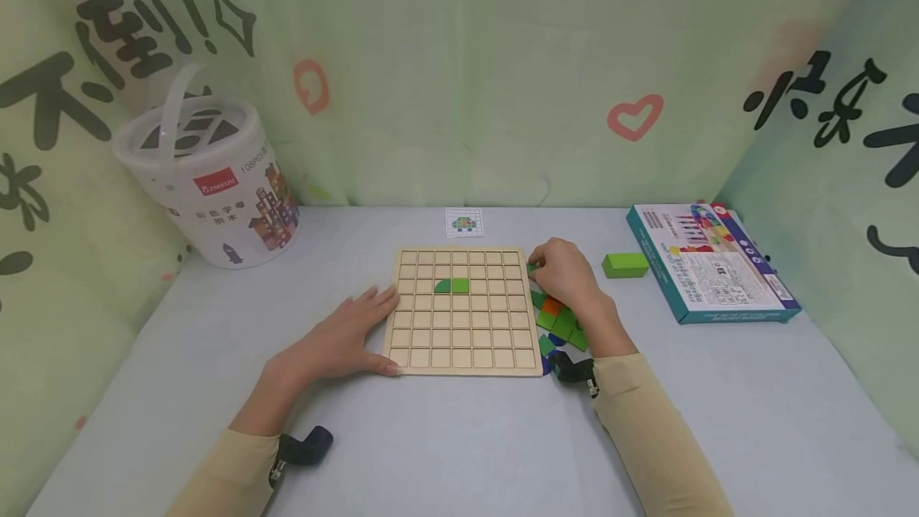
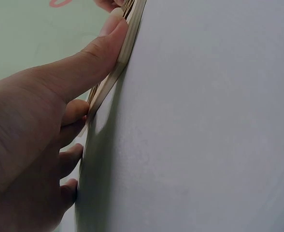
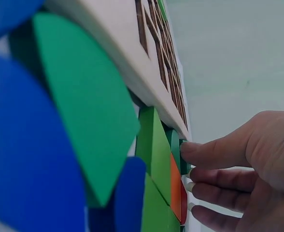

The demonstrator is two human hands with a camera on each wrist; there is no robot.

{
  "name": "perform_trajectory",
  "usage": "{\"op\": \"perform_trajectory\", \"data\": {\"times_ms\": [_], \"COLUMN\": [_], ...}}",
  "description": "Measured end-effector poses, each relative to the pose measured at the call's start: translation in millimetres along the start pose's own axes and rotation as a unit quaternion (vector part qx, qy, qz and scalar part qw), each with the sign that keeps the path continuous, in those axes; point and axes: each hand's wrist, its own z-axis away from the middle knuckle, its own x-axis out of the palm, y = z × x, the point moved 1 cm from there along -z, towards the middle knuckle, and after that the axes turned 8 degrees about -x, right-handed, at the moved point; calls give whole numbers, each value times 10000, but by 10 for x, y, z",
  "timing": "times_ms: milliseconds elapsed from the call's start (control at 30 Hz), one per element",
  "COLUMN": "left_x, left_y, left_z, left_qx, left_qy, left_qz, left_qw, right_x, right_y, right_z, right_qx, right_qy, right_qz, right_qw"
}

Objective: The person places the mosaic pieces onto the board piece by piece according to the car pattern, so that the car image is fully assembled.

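- Worked before a pale green printed curtain (image 1: 467,86).
- Used a white tabletop (image 1: 459,437), with a toy-block bucket (image 1: 222,198) and teal-edged box (image 1: 725,262) at opposite sides, probably to free the middle.
- Steadied a gridded wooden board (image 1: 461,339) at its left edge with the left hand (image 1: 345,341), spread and uncurled, likely against sliding.
- Had loose blocks (image 1: 563,324) along its right edge, seemingly for easy reach.
- Had a picture card (image 1: 464,223) beyond it, apparently for reference.
- Had a green quarter-round block (image 1: 442,286) and green square block (image 1: 460,286) side by side in the grid.
- Pinched a dark green block (image 3: 184,167) narrowly in the right hand (image 1: 567,274), just beside the board.
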Motion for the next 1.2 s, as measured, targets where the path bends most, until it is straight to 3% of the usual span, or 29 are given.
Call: {"op": "perform_trajectory", "data": {"times_ms": [533,800,1200], "left_x": [-8,-10,-12], "left_y": [2,0,-12], "left_z": [5,10,7], "left_qx": [23,66,30], "left_qy": [-30,3,-31], "left_qz": [19,58,9], "left_qw": [10000,10000,10000], "right_x": [-77,6,235], "right_y": [-110,-313,-568], "right_z": [18,3,4], "right_qx": [-408,-823,-1056], "right_qy": [108,-220,-342], "right_qz": [-148,-783,-800], "right_qw": [9990,9933,9906]}}
